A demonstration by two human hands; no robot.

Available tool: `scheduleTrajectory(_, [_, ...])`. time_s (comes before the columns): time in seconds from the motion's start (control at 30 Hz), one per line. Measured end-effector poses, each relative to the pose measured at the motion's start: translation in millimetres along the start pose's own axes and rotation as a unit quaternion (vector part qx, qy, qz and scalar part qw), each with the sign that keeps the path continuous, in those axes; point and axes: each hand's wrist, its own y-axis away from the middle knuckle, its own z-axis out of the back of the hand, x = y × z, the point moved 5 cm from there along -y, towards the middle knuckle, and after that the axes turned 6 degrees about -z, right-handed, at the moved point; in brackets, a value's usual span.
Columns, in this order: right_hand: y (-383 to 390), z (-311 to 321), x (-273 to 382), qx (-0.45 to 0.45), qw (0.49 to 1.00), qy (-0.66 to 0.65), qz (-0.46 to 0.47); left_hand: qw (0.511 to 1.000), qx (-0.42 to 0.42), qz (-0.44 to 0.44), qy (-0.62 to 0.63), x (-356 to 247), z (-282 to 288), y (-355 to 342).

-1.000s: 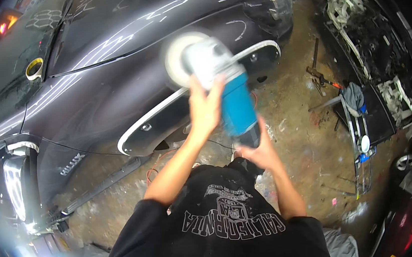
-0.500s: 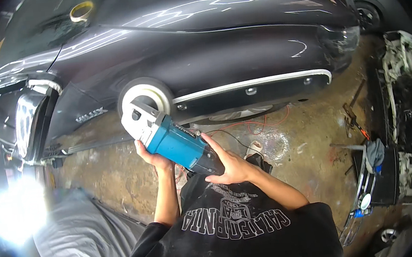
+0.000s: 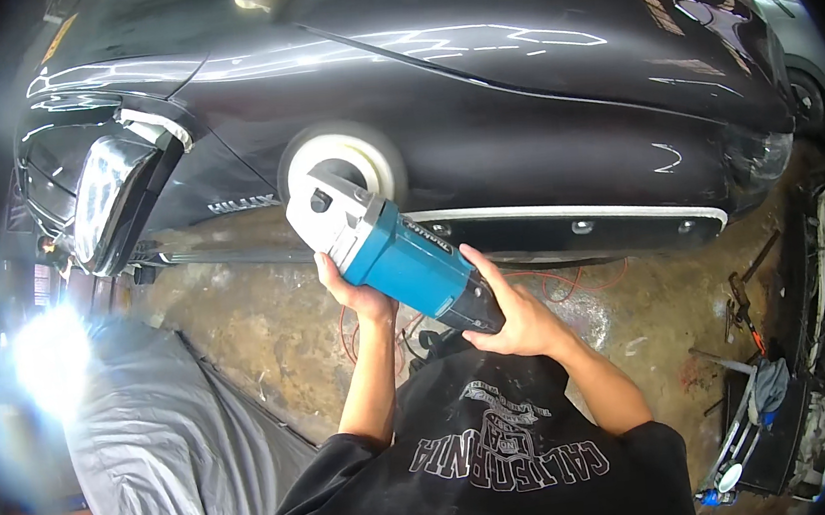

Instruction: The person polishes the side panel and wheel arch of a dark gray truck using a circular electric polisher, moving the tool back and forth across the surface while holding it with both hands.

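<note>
While both hands, left hand (image 3: 361,293) and right hand (image 3: 519,317), grip the polisher (image 3: 402,254), its pad (image 3: 342,164) meets the black car (image 3: 518,116).

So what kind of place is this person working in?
Most likely a car body or detailing workshop. Both hands hold a blue polisher with its white pad at the side of a glossy black car, the bare floor is stained, and tools lie scattered at the right.
</note>
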Motion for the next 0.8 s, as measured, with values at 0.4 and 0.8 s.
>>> scheduleTrajectory(0.4, [-94, -36, 93, -0.014, 0.984, -0.138, 0.110, 0.988, 0.102, -0.051, -0.102, -129, -57, -123])
scheduleTrajectory(0.8, [-99, -53, 146, 0.019, 0.953, -0.288, 0.089, 0.955, 0.201, 0.005, -0.217, -179, -117, -155])
